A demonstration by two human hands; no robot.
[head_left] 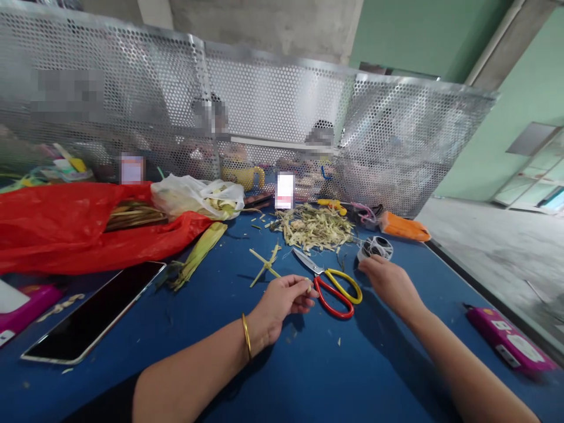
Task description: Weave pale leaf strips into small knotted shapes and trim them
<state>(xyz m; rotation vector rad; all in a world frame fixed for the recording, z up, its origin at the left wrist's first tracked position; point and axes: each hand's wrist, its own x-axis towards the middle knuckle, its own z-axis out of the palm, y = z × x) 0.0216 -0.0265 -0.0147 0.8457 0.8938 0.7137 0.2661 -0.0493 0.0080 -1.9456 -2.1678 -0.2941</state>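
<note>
My left hand, with a gold bangle at the wrist, is closed in a pinch around a tiny pale piece at the fingertips, too small to name. At the right, my right hand has its fingers closed on the near edge of a spool of white thread. Between the hands lie scissors with one red and one yellow handle, blades pointing away and to the left. Beyond my left hand, a cross of pale plant strips rests on the blue table.
A heap of dry shreds lies behind the scissors. Leftward are a red plastic bag, a white bag, a husk bundle and a phone. An orange packet and purple bottle lie right. Perforated metal panels border the back.
</note>
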